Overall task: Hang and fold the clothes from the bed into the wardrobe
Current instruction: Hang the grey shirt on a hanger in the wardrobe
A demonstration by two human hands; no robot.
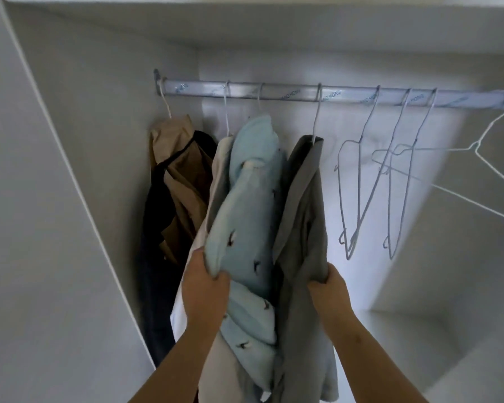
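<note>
Head view, inside the wardrobe [99,117]. Left grip [205,290] is closed round a lower fold of the light-blue garment [245,205]. Right grip [330,289] pinches the edge of the grey garment [303,205]. Both garments hang on wire hangers from the rail [274,93]. Likely purpose: straightening them so they hang flat. Empty hangers [358,193] hang to the right.

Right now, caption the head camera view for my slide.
Left hand grips the light blue shirt, right hand the grey garment, both hanging on the wardrobe rail beside empty wire hangers.
</note>
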